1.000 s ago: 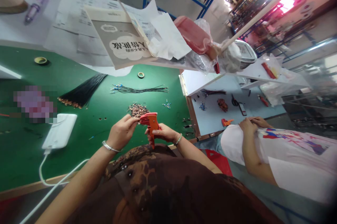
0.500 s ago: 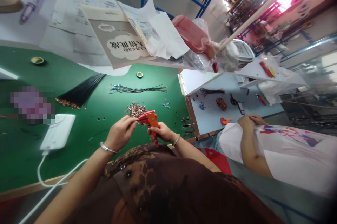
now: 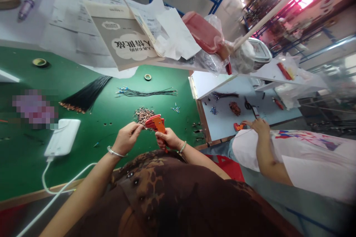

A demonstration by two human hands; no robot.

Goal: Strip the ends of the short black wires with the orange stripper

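Right hand (image 3: pixel 168 139) grips a light-looking orange wire stripper (image 3: pixel 157 124) closed by its handle; left hand (image 3: pixel 126 138) pinches a fine item, too small to identify, at its head.

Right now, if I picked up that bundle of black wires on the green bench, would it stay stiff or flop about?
Probably floppy: the thin black wires fan out loosely across the green bench rather than lying rigid. No tie shows, so they may slide apart when lifted. Their splayed copper-coloured ends suggest light strands.
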